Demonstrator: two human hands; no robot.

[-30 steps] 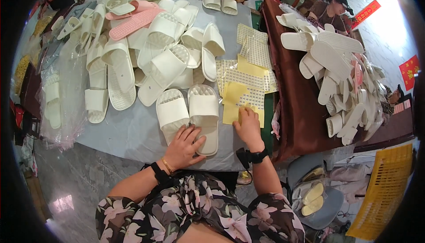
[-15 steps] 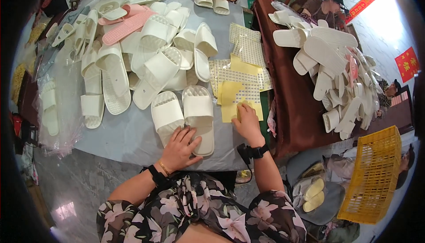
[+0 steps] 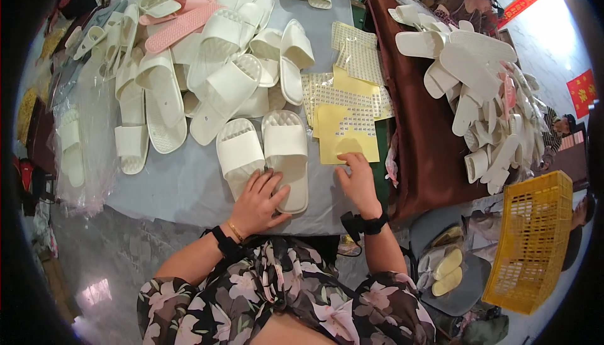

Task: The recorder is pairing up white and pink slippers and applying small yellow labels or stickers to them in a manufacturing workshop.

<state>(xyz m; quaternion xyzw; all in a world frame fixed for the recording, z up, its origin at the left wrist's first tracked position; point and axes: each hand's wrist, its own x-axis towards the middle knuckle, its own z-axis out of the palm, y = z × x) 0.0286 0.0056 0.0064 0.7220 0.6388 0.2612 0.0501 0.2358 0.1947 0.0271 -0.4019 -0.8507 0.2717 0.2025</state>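
A pair of white slide slippers [image 3: 264, 150] lies side by side on the grey table [image 3: 189, 188] right in front of me. My left hand [image 3: 258, 201] rests flat, fingers spread, on their heel ends. My right hand [image 3: 357, 180] lies beside the right slipper, fingertips on the lower edge of a yellow sticker sheet [image 3: 343, 139]. More sticker sheets [image 3: 352, 71], yellow and white, fan out beyond it. Neither hand grips anything.
A heap of white and pink slippers [image 3: 195, 49] fills the table's left and far side. A brown-covered table [image 3: 434, 150] on the right carries another slipper pile [image 3: 478, 81]. A yellow plastic basket [image 3: 535, 244] stands at lower right. Other people sit at the far end.
My right hand has slid a little toward the yellow sheet's lower edge. The left hand stays on the slipper heels. The view has tilted slightly.
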